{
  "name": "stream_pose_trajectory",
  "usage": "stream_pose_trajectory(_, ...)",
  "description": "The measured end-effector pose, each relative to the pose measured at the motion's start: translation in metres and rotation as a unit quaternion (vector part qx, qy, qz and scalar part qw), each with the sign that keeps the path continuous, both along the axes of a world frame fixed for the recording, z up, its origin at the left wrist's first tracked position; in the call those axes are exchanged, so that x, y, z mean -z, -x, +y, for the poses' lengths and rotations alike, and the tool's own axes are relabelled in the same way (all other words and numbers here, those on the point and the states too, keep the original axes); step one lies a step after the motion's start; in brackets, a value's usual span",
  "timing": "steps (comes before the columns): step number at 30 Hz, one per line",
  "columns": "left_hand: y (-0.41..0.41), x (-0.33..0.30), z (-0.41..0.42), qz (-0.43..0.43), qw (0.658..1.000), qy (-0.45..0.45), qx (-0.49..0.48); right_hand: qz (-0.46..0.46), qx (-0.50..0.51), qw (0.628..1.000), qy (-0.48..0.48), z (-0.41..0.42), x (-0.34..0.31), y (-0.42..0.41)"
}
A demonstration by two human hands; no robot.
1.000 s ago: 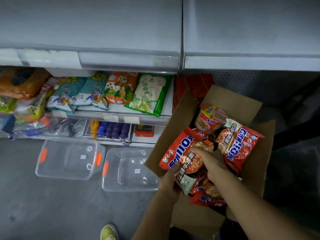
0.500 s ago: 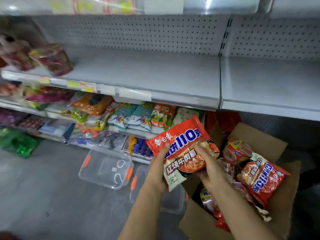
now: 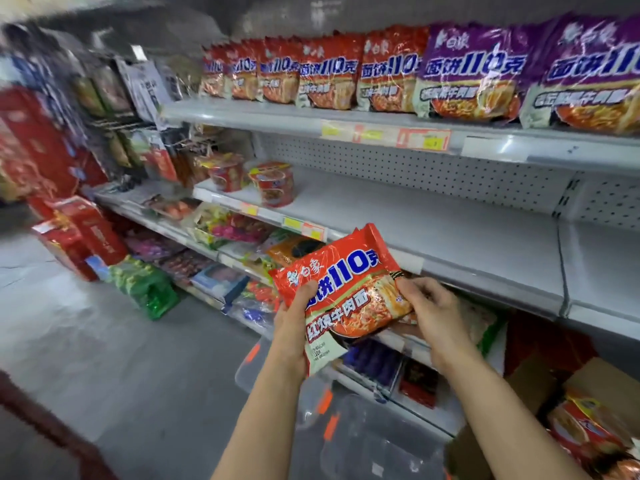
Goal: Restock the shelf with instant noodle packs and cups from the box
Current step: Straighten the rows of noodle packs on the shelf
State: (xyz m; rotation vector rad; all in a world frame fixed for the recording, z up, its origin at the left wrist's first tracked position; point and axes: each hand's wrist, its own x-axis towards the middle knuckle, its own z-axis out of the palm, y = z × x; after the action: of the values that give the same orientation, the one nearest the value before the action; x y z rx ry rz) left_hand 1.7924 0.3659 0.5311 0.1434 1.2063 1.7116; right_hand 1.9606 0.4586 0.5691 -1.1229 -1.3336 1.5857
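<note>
Showing the shelf [image 3: 450, 237], now in full view with its front edge beside the red noodle pack [image 3: 341, 292], lifted clear of the box [image 3: 540, 382]; left hand [image 3: 294, 317] and right hand [image 3: 427, 306] grip opposite sides. Placement likely follows.

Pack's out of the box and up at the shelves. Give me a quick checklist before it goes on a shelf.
1. Grip on the red noodle pack: left hand and right hand each hold a side. Ok.
2. Free space: the middle shelf is bare just behind the pack. Ok.
3. Matching stock: red packs of the same look stand on the top shelf, purple packs beside them. Ok.
4. Room in that red row: packs stand tight together. Cannot tell.
5. Noodle cups on the middle shelf stand left of the bare stretch. Ok.
</note>
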Motion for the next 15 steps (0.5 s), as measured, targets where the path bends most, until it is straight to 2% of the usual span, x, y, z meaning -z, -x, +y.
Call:
stream_pose_trajectory(7,0.093,-0.044,-0.049,0.033,0.997,-0.057,-0.046,-0.009,-0.071,0.994,-0.083,-0.018,-0.033,0.09)
stream_pose_trajectory(12,0.149,-0.057,-0.079,0.044,0.996,-0.048,-0.058,0.001,-0.088,0.994,-0.063,-0.041,-0.044,0.154)
stream_pose_trajectory(15,0.187,-0.066,-0.095,0.061,0.996,-0.042,-0.053,0.005,-0.138,0.99,-0.033,-0.053,-0.054,0.194)
